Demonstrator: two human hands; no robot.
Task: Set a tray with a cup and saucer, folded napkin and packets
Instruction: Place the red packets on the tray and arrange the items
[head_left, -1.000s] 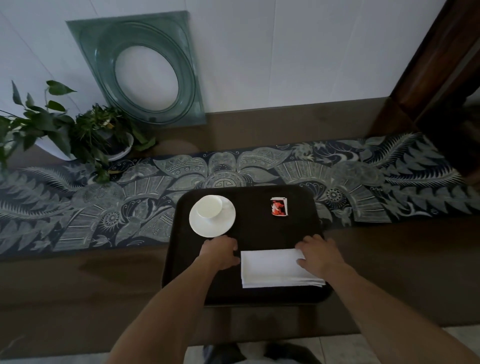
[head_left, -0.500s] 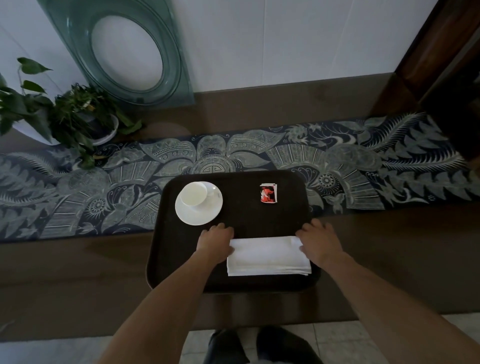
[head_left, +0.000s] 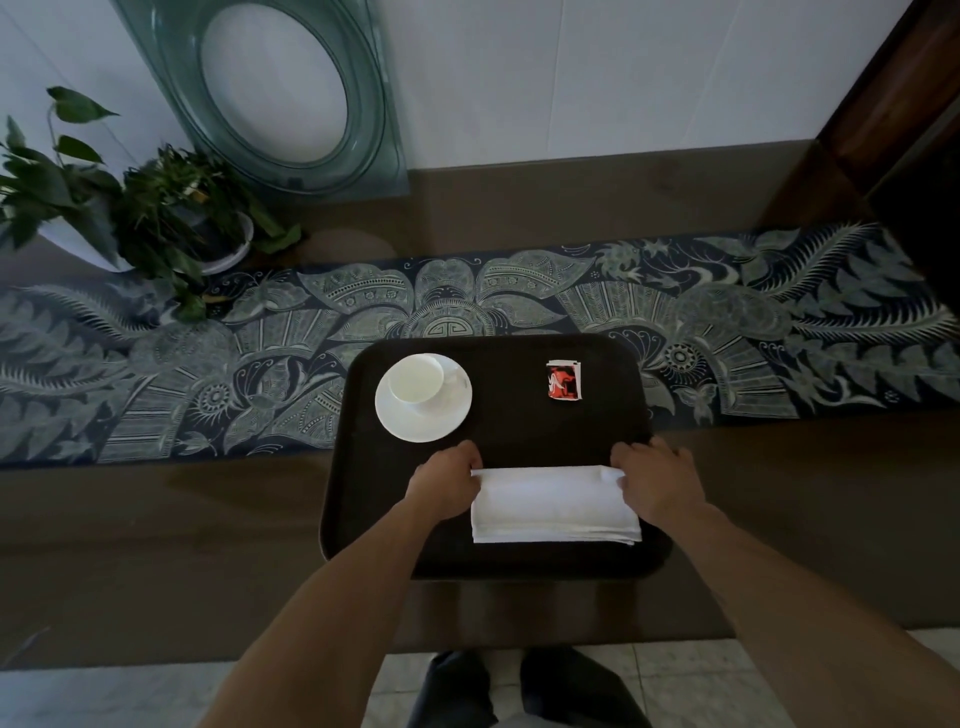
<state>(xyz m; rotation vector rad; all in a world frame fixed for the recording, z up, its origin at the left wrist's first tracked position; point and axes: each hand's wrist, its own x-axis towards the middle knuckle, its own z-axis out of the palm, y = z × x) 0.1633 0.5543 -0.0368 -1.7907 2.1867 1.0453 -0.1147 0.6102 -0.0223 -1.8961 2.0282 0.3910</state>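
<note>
Soft, light napkin (head_left: 555, 505) on tray (head_left: 358, 519), likely floppy if lifted: left hand (head_left: 445, 480) and right hand (head_left: 655, 480) pinching far corners, best hold.

Print on the red packet (head_left: 563, 381) at the tray's (head_left: 509, 426) 1 o'clock is illegible; both hands hide the napkin's (head_left: 553, 506) far corners.

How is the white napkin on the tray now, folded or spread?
Folded: the napkin is a compact rectangle with stacked layer edges on its near side.
</note>
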